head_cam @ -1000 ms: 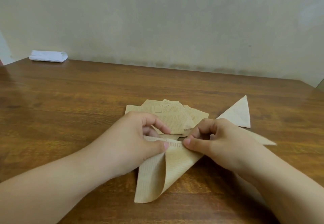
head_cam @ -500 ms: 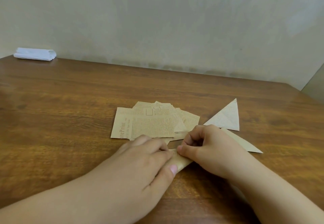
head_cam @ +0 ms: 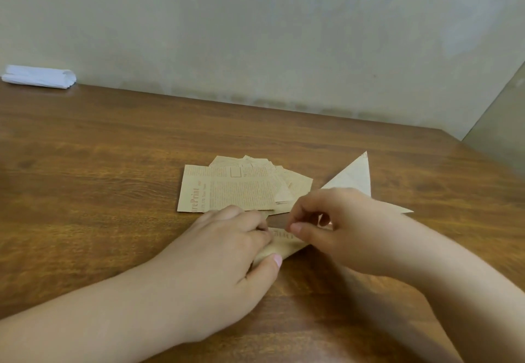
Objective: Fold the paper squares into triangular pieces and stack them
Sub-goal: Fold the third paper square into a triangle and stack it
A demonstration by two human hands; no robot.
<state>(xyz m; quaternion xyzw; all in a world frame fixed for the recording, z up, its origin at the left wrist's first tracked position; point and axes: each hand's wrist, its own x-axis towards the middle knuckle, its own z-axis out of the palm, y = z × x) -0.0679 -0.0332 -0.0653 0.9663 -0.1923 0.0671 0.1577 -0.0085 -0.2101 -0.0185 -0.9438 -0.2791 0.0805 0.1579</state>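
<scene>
The table [head_cam: 85, 192] carries a loose pile of paper squares [head_cam: 230, 189], kept within reach behind the hands. The left hand [head_cam: 227, 251] lies flat on the folded sheet [head_cam: 284, 244], probably to set the crease; the right hand [head_cam: 335, 226] pinches its corner. 2 finished triangles [head_cam: 355, 178] wait right.

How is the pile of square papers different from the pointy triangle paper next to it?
The pile of square papers is several flat, unfolded sheets, fanned out unevenly; the triangle piece looks folded. The top square shows printed writing, while the triangle's upper face looks nearly plain. The pile lies behind the left hand; the triangle lies on the right, partly hidden by the right hand. Both are the same tan paper, resting on the wooden table.
</scene>
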